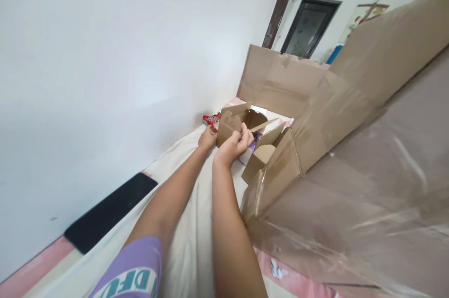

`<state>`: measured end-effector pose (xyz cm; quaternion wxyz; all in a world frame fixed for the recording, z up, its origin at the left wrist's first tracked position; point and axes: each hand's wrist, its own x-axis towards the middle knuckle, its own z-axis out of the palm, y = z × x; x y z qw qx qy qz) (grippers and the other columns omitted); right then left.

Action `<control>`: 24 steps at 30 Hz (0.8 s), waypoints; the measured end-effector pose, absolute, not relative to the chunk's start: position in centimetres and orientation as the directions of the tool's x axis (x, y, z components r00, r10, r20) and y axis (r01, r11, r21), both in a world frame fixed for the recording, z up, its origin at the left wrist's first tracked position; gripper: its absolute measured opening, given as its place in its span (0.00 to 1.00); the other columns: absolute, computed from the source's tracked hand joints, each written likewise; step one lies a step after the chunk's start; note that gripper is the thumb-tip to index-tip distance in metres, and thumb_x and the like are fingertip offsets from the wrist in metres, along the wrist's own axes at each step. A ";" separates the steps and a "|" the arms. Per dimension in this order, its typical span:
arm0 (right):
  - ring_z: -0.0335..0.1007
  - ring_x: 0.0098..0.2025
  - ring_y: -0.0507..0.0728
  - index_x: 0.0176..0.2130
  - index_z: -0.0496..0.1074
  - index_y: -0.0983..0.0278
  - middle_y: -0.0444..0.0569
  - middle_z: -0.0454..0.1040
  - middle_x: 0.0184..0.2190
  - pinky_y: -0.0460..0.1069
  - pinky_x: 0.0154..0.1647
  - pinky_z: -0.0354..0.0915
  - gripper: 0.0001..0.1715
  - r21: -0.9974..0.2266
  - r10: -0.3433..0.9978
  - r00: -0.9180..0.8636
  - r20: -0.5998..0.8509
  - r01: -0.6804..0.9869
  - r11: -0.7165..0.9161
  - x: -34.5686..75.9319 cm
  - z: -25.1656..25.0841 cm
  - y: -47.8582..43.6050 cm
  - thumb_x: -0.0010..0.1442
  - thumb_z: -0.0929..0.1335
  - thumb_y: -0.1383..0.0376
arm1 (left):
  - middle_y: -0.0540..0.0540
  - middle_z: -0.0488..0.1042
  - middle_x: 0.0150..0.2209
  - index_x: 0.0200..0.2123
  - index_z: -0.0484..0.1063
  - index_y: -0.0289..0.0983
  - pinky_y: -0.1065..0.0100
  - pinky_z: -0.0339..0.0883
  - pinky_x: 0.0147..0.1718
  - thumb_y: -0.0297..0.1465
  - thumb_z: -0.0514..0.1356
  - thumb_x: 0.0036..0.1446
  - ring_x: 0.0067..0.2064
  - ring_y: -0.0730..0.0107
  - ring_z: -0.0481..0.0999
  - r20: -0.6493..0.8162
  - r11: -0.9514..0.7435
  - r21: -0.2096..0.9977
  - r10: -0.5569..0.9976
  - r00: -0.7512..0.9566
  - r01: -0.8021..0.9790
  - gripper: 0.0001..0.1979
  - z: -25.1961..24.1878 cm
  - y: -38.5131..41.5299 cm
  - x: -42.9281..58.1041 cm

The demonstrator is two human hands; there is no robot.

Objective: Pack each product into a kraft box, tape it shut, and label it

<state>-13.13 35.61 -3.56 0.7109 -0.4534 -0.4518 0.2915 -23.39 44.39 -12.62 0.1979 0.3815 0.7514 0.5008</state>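
Observation:
A small open cardboard box [229,126] with raised flaps stands on the cloth-covered surface, near the wall. My left hand [208,138] is at its left side, beside a red packet [212,120]; its fingertips are partly hidden and I cannot make out what they hold. My right hand [235,144] is at the near right side of the box, fingers bent together at its edge; what lies between them is too small to tell. Another small open cardboard box [258,161] is to the right of this hand.
A large taped cardboard box [351,185] fills the right side, with a tall flap [280,78] behind the small boxes. The white wall [105,64] rises along the left. A black flat object [110,211] lies at its foot.

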 end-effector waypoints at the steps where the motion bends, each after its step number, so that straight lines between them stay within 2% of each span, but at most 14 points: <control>1: 0.71 0.52 0.61 0.64 0.70 0.65 0.61 0.62 0.60 0.58 0.55 0.73 0.35 -0.905 0.818 0.428 0.385 0.003 0.425 -13.0 -3.3 35.5 0.63 0.57 0.64 | 0.41 0.76 0.54 0.57 0.73 0.38 0.55 0.77 0.51 0.40 0.63 0.68 0.52 0.60 0.79 0.058 0.240 0.892 0.779 -0.625 0.382 0.19 -12.5 44.4 -23.4; 4: 0.72 0.50 0.60 0.69 0.63 0.62 0.62 0.59 0.65 0.57 0.52 0.75 0.38 -0.897 0.820 0.418 0.392 -0.024 0.441 -12.8 -2.6 35.4 0.62 0.57 0.65 | 0.41 0.76 0.55 0.55 0.74 0.38 0.55 0.76 0.52 0.40 0.63 0.68 0.53 0.60 0.78 0.027 0.287 0.870 0.786 -0.618 0.402 0.17 -12.4 44.6 -23.2; 7: 0.75 0.41 0.54 0.74 0.52 0.60 0.63 0.54 0.70 0.55 0.46 0.77 0.43 -0.891 0.864 0.339 0.371 -0.133 0.435 -13.0 -2.8 35.8 0.61 0.56 0.67 | 0.41 0.76 0.55 0.55 0.74 0.38 0.55 0.76 0.52 0.39 0.63 0.68 0.53 0.60 0.78 0.043 0.281 0.868 0.779 -0.626 0.409 0.16 -12.6 44.6 -23.0; 9: 0.75 0.37 0.52 0.75 0.47 0.59 0.65 0.48 0.73 0.54 0.43 0.77 0.45 -0.893 0.882 0.290 0.372 -0.148 0.425 -13.4 -3.3 36.1 0.61 0.56 0.67 | 0.41 0.75 0.56 0.55 0.74 0.38 0.54 0.76 0.52 0.39 0.63 0.69 0.53 0.60 0.78 0.073 0.261 0.878 0.755 -0.652 0.401 0.16 -12.8 44.6 -23.0; 12: 0.78 0.44 0.56 0.74 0.48 0.61 0.68 0.41 0.75 0.55 0.45 0.78 0.44 -0.907 0.882 0.278 0.381 -0.072 0.414 -13.8 -4.2 36.6 0.61 0.58 0.66 | 0.40 0.74 0.59 0.57 0.73 0.38 0.52 0.75 0.55 0.39 0.62 0.69 0.56 0.58 0.77 0.155 0.200 0.905 0.668 -0.728 0.375 0.17 -12.8 44.7 -23.5; 14: 0.76 0.53 0.62 0.73 0.50 0.65 0.71 0.47 0.74 0.58 0.52 0.76 0.45 -0.924 0.882 0.298 0.364 0.002 0.381 -13.9 -4.6 36.9 0.59 0.61 0.65 | 0.39 0.71 0.62 0.58 0.73 0.39 0.49 0.73 0.57 0.38 0.62 0.69 0.59 0.56 0.75 0.207 0.144 0.925 0.583 -0.786 0.350 0.18 -12.7 44.7 -23.8; 17: 0.68 0.63 0.67 0.71 0.54 0.69 0.69 0.64 0.65 0.64 0.63 0.68 0.46 -0.940 0.881 0.331 0.339 0.089 0.328 -13.8 -4.8 37.2 0.56 0.65 0.66 | 0.39 0.68 0.65 0.58 0.72 0.39 0.46 0.69 0.61 0.38 0.62 0.69 0.63 0.54 0.72 0.241 0.045 0.954 0.473 -0.848 0.296 0.18 -12.5 44.8 -24.1; 19: 0.69 0.61 0.67 0.64 0.64 0.68 0.65 0.70 0.57 0.64 0.65 0.66 0.37 -0.931 0.875 0.320 0.364 0.127 0.341 -13.6 -4.9 37.2 0.56 0.66 0.67 | 0.39 0.67 0.66 0.57 0.73 0.39 0.44 0.66 0.63 0.39 0.62 0.69 0.65 0.52 0.69 0.247 -0.039 0.966 0.431 -0.868 0.256 0.17 -12.5 44.8 -24.1; 21: 0.72 0.55 0.65 0.51 0.73 0.66 0.61 0.72 0.51 0.61 0.62 0.68 0.22 -0.905 0.858 0.289 0.424 0.152 0.396 -13.4 -5.0 37.0 0.57 0.65 0.67 | 0.39 0.67 0.66 0.53 0.74 0.38 0.47 0.64 0.65 0.37 0.60 0.70 0.66 0.54 0.68 0.253 -0.136 0.967 0.419 -0.872 0.216 0.13 -12.3 44.7 -24.2; 22: 0.73 0.52 0.63 0.45 0.74 0.65 0.60 0.72 0.49 0.59 0.60 0.69 0.15 -0.888 0.844 0.276 0.460 0.157 0.433 -13.3 -5.0 36.8 0.59 0.65 0.67 | 0.40 0.68 0.65 0.49 0.75 0.38 0.51 0.64 0.66 0.35 0.57 0.70 0.65 0.57 0.69 0.259 -0.185 0.963 0.421 -0.869 0.197 0.10 -12.1 44.7 -24.3; 24: 0.73 0.48 0.61 0.39 0.73 0.63 0.58 0.72 0.46 0.56 0.55 0.71 0.09 -0.854 0.806 0.282 0.520 0.154 0.497 -13.3 -5.1 36.5 0.61 0.64 0.66 | 0.41 0.72 0.61 0.40 0.74 0.39 0.60 0.63 0.66 0.30 0.53 0.70 0.64 0.62 0.71 0.277 -0.282 0.946 0.433 -0.858 0.163 0.10 -11.5 44.5 -24.6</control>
